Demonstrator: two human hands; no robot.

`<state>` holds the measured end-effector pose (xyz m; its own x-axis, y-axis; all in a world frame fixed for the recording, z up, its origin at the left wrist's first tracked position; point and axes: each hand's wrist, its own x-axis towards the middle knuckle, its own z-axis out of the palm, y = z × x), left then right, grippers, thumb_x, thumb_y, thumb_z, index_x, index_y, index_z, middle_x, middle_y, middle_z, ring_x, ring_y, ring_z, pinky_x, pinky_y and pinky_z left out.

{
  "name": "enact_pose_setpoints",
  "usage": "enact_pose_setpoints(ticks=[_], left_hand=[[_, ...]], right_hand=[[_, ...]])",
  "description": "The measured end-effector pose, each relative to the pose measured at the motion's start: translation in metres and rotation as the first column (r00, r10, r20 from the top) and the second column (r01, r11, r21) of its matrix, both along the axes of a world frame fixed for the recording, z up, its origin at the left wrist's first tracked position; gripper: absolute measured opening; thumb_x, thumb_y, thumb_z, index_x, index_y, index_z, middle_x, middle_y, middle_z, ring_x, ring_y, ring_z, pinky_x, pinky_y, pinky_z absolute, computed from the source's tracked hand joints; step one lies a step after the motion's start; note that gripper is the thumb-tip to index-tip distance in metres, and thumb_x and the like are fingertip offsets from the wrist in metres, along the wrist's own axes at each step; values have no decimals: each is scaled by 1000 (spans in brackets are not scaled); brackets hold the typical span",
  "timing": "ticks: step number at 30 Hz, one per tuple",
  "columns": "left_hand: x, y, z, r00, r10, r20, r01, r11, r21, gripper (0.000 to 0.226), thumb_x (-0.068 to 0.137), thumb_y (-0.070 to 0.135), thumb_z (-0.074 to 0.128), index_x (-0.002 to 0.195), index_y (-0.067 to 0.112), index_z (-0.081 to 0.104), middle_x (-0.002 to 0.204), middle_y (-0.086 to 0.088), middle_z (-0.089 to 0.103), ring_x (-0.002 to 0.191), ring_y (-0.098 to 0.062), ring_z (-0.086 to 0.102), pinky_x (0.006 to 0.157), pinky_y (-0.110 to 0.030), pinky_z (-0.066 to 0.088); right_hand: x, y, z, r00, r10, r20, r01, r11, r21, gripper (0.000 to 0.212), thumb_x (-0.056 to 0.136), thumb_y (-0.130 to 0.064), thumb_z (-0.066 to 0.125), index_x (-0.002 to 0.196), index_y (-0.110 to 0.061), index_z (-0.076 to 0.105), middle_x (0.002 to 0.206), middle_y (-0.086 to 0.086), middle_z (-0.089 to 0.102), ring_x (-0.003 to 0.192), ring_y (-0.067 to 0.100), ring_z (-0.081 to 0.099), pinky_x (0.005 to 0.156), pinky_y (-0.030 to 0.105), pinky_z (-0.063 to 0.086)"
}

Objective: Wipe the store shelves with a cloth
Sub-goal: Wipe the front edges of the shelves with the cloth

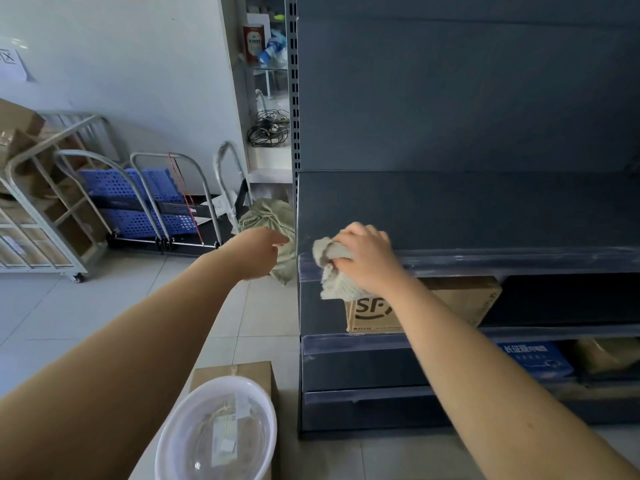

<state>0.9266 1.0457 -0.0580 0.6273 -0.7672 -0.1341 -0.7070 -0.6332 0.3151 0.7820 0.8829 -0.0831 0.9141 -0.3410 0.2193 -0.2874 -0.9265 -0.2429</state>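
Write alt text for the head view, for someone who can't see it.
The right hand grips a cloth at the front left corner of a dark shelf. The left hand is out beside the shelf, holding nothing.

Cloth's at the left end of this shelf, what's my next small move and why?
Probably slide the cloth rightward along the shelf. Your right hand grips it at the shelf's left front corner, and nearly all the surface lies to its right.
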Motion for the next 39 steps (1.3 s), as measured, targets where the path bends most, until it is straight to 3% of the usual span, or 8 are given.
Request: enact_pose_setpoints(ticks=[5,9,15,24,28,33,36,39], left_hand=[[-8,-8,-3,998,-57,-13,57,998,0,51,94,5,35,140,23,45,146,-6,46,125,-26,51,97,-34,47],[-9,-10,-8,997,-74,5,74,997,-6,43,98,22,39,141,22,43,141,-11,51,116,-28,58,98,-41,48],[-15,-12,-11,998,-67,17,68,997,-37,47,98,29,42,143,17,40,141,-10,50,130,-28,47,106,-39,39],[-17,-10,-11,997,-69,32,71,996,-60,35,97,32,44,126,17,58,121,-10,64,110,-29,59,93,-43,49],[-14,-10,-13,997,-64,37,65,997,-38,45,97,32,44,140,19,46,139,-8,53,126,-27,51,103,-39,43],[-16,-14,-16,996,-55,75,59,996,-60,38,97,30,42,132,19,54,127,-8,61,109,-29,59,91,-41,50],[-21,-19,-20,989,-56,134,66,995,-73,30,95,28,41,117,16,58,118,-5,61,103,-30,58,83,-40,50],[-32,-28,-25,964,-88,251,119,987,-110,32,94,26,43,122,18,54,130,0,52,115,-29,53,91,-37,42]], right_hand=[[-53,-64,10,975,-196,-102,206,974,94,39,88,-36,58,126,-26,56,128,-4,49,119,22,44,103,40,26],[-74,-91,20,938,-303,-166,344,872,350,40,83,-35,62,122,-25,59,127,-6,48,119,25,47,102,47,36],[7,-28,18,981,-97,-170,120,984,130,43,94,-27,38,135,-19,46,145,2,41,128,29,37,103,42,31],[30,14,12,989,120,-89,-102,977,186,41,96,-33,31,130,-24,53,141,-5,44,121,21,51,98,40,43],[-34,-32,6,998,19,-62,-15,998,67,42,98,-43,32,136,-32,46,144,-11,43,124,16,49,104,41,41],[-71,-68,1,972,-222,-81,219,974,-52,45,94,-32,44,137,-21,41,143,0,38,127,23,42,109,43,30],[-35,-28,-3,991,-123,-55,120,991,-53,41,94,-37,45,133,-25,44,138,-1,39,126,22,38,108,43,29],[-9,0,-6,999,-50,18,51,996,-69,33,93,-39,47,122,-23,51,131,0,46,121,24,42,103,42,32]])
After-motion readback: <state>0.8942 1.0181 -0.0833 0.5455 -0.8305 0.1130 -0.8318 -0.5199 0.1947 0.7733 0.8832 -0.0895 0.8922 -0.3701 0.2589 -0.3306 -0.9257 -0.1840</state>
